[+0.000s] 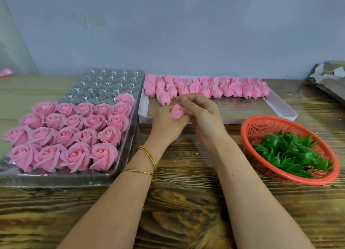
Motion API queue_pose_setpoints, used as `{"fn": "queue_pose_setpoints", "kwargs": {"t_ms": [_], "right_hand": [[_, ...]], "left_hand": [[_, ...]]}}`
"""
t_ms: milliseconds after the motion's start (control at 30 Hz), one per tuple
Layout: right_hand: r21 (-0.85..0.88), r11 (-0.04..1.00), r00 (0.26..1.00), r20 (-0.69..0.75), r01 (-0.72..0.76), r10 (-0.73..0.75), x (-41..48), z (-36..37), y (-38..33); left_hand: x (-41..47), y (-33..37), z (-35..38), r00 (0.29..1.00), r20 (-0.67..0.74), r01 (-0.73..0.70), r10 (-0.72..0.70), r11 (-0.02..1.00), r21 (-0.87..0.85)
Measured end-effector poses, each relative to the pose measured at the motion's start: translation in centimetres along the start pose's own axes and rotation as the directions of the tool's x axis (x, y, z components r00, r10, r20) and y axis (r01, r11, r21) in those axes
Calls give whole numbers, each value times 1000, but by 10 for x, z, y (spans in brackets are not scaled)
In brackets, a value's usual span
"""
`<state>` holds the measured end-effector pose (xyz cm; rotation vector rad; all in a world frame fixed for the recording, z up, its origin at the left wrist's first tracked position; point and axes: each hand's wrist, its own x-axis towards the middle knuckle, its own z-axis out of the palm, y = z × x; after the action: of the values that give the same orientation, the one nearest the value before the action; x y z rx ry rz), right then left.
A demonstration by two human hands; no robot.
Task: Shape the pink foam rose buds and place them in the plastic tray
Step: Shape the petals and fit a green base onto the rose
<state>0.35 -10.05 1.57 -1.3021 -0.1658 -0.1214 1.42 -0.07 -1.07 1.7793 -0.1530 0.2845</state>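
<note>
Soft pink foam roses (pixel 78 135) fill a clear silvery plastic tray (pixel 104 80), dark green plastic calyxes (pixel 291 151) sit in an orange-red mesh basket (pixel 261 125), on brown streaky-grained wooden table (pixel 186 211).

Soft, even light — mild blur, wide-angle bending at edges.

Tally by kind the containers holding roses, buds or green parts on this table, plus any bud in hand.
Plastic tray: 1
White box: 1
Red basket: 1
Rose bud in the left hand: 1
Total: 4
</note>
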Motion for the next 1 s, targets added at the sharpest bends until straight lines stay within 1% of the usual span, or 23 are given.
{"fn": "queue_pose_setpoints", "kwargs": {"t_ms": [100, 200, 367, 533, 600, 667, 800, 900, 1000], "right_hand": [[9, 1000, 999, 44, -17, 16, -3, 3, -2], [10, 1000, 998, 61, -18, 18, -4, 4, -2], [-61, 998, 997, 71, 3, 2, -5, 6, 2], [-68, 997, 994, 108, -24, 31, -4, 7, 5], [-65, 997, 991, 129, -33, 41, -4, 7, 8], [-90, 995, 988, 146, -38, 52, -3, 7, 11], [-171, 985, 979, 198, -18, 52, -5, 8, 12], [-172, 984, 983, 164, -52, 81, -4, 9, 11], [-120, 986, 982, 135, -115, 131, -3, 8, 12]], "left_hand": [[0, -2, 1, 1000, 9, 2, -3, 1000, 25], [1, -2, 2, 1000, 2, -26, 26, 998, 56], [0, -2, 3, 998, 59, 12, -14, 999, 30], [0, 0, 6, 999, 44, 28, -27, 999, -27], [2, -1, 7, 1000, 24, 3, -2, 998, -64], [2, -3, 7, 1000, 15, -12, 14, 996, -89], [4, -5, 6, 1000, 4, -2, 2, 998, -69], [4, -7, 5, 1000, 13, 23, -23, 997, -67], [2, -6, 4, 999, 29, 17, -14, 994, -105]]}}
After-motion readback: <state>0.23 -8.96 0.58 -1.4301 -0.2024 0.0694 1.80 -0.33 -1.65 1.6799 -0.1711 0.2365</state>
